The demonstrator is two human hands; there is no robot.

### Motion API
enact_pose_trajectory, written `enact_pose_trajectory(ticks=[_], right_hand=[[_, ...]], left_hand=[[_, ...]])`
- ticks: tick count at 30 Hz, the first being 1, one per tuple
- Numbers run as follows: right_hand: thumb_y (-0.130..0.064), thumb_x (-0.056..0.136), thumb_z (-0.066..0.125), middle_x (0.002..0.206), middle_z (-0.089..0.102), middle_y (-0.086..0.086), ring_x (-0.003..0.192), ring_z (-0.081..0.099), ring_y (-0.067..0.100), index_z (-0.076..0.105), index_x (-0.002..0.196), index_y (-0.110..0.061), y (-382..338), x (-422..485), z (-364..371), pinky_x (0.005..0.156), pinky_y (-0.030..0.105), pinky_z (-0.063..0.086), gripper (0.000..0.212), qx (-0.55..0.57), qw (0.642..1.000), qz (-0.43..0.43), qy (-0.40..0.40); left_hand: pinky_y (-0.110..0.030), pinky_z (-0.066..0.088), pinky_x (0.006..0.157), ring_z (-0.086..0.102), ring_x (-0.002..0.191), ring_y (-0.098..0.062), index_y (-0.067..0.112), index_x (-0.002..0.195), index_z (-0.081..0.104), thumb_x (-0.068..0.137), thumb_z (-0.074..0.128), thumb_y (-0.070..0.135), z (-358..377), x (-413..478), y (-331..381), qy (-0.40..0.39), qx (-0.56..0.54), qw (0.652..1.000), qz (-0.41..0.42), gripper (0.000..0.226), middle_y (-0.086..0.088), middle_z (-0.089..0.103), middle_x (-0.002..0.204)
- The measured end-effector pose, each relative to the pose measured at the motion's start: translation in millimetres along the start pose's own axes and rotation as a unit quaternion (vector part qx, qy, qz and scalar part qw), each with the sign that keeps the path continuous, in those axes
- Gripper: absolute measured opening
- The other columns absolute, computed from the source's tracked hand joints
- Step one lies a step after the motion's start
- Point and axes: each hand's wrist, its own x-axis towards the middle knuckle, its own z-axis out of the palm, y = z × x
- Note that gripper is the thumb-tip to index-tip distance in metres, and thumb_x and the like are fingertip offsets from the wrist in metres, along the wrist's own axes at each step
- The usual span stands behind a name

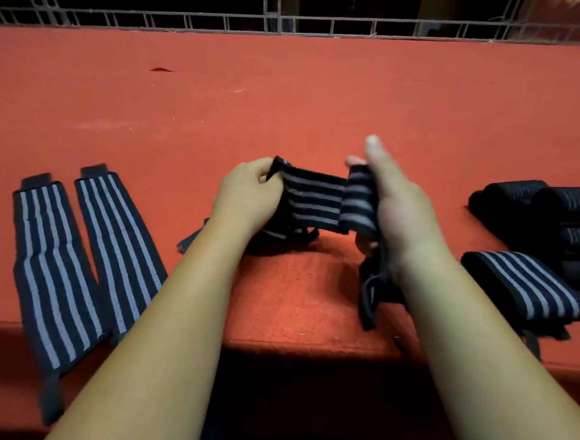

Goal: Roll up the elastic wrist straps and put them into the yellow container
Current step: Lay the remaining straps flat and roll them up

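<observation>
A black elastic wrist strap with grey stripes is stretched between my two hands above the red table. My left hand pinches its loose end. My right hand grips the part-rolled end, thumb pointing up, and a black loop hangs below that wrist. Two flat striped straps lie side by side at the left, reaching over the table's front edge. One rolled striped strap lies at the right. No yellow container is in view.
A dark pile of rolled straps sits at the right edge of the table. A grey metal railing runs along the far side, with darkness behind it. The table's front edge crosses the lower part of the view.
</observation>
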Motion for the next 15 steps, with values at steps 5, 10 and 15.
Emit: enact_pose_trajectory(ticks=[5, 10, 15], right_hand=[[-0.053, 0.089, 0.083, 0.148, 0.06, -0.022, 0.12, 0.059, -0.014, 0.047, 0.161, -0.042, 19.5, -2.7, 6.0, 0.089, 0.0, 0.041, 0.081, -0.322, 0.942, -0.085, -0.049], [-0.047, 0.091, 0.079, 0.094, 0.076, -0.026, 0.082, 0.067, -0.016, 0.073, 0.115, -0.04, 25.0, -0.6, 11.7, 0.069, 0.006, 0.048, 0.025, -0.369, 0.923, -0.102, -0.028], [-0.024, 0.096, 0.061, 0.069, 0.071, -0.012, 0.064, 0.064, 0.004, 0.072, 0.086, -0.021, 26.2, 3.2, 13.4, 0.051, 0.012, 0.042, 0.015, -0.327, 0.938, -0.112, 0.031]], left_hand=[[-0.052, 0.062, 0.091, 0.075, 0.096, -0.025, 0.033, 0.104, 0.077, 0.097, 0.06, 0.033, -15.0, -5.7, 16.2, -0.048, -0.06, 0.995, 0.064, 0.018, 0.004, 0.077, 0.098], [-0.034, 0.05, 0.061, 0.061, 0.063, -0.017, 0.034, 0.105, 0.075, 0.106, 0.064, 0.031, -14.4, -17.7, 15.6, -0.112, -0.084, 0.988, 0.066, 0.012, 0.006, 0.074, 0.085], [-0.038, 0.057, 0.073, 0.07, 0.075, -0.009, 0.043, 0.112, 0.071, 0.101, 0.072, 0.045, -17.4, -15.2, 9.6, -0.117, 0.006, 0.989, 0.093, 0.011, 0.013, 0.075, 0.1]])
